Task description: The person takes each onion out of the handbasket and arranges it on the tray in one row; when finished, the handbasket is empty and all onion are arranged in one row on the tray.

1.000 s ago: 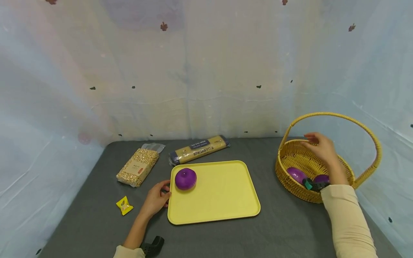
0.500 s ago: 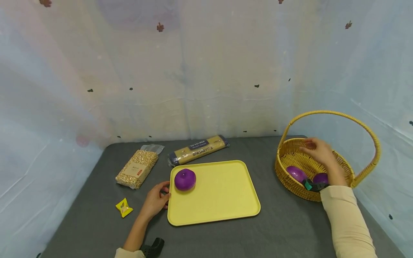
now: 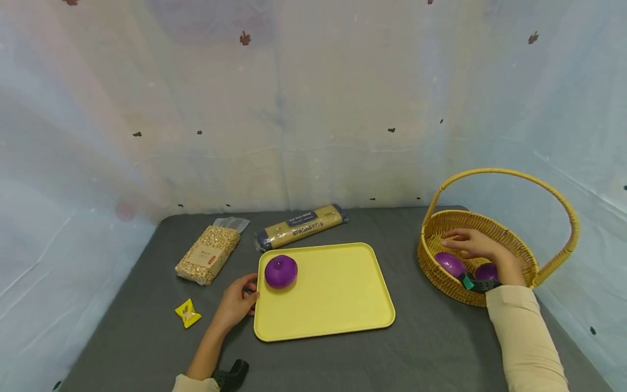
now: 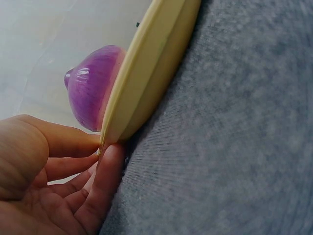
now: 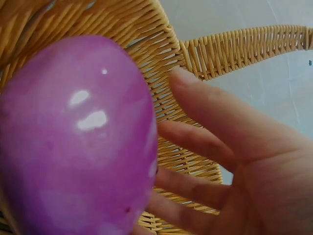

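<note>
A yellow tray [image 3: 338, 294] lies on the dark table, and a purple onion [image 3: 281, 271] sits in its upper left corner. At the tray's left rim, my left hand [image 3: 235, 302] pinches the edge with the thumb over it and fingers below, as the left wrist view shows. My right hand [image 3: 472, 245] is inside the wicker basket [image 3: 443, 284], just above and behind a glossy purple onion [image 3: 450, 264]. In the right wrist view its fingers [image 5: 195, 139] are spread; that purple onion partly hides their tips. A second purple thing [image 3: 486, 271] shows beside the wrist.
Behind the tray lies a spaghetti pack [image 3: 302, 226]. A clear bag of grains [image 3: 210, 253] and a small yellow packet [image 3: 188, 313] lie to the left. The basket's tall handle [image 3: 553, 190] arches over my right hand. A pale curtain [image 3: 313, 109] hangs behind the table.
My right hand has lowered into the basket and shifted slightly left, toward the purple onion. My left hand and the tray have stayed in place.
</note>
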The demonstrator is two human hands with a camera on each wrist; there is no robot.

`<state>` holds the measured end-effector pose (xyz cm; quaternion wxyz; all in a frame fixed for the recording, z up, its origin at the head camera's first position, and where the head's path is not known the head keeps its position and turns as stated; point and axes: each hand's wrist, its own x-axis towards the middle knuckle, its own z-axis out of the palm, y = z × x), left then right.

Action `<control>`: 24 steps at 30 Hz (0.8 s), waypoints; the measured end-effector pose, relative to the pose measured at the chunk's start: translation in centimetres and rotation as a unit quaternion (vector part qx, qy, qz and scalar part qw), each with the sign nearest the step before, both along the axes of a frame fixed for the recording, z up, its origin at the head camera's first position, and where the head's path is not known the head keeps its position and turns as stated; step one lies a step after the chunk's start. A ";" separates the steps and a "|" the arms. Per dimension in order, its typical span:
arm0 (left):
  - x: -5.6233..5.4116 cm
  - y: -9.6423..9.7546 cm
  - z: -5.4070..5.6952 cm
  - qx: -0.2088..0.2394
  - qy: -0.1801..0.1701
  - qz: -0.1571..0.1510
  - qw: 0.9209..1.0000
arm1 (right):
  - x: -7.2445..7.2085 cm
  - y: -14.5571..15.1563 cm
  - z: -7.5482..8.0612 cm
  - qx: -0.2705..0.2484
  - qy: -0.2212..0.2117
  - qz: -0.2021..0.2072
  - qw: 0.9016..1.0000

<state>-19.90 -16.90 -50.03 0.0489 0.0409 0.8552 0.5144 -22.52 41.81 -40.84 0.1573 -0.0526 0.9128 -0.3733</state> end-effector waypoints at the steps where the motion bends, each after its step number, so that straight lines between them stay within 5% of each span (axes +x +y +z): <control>1: 0.0 0.0 0.0 0.000 -0.001 0.000 1.000 | 0.0 0.0 0.0 -0.004 -0.014 0.001 1.000; 11: -0.1 0.0 0.2 -0.005 0.000 -0.003 1.000 | 0.3 -0.6 0.1 -0.012 -0.126 -0.005 0.992; 24: 0.1 0.1 0.4 -0.004 0.008 -0.005 1.000 | -0.4 -0.4 -0.4 -0.035 -0.180 0.050 0.982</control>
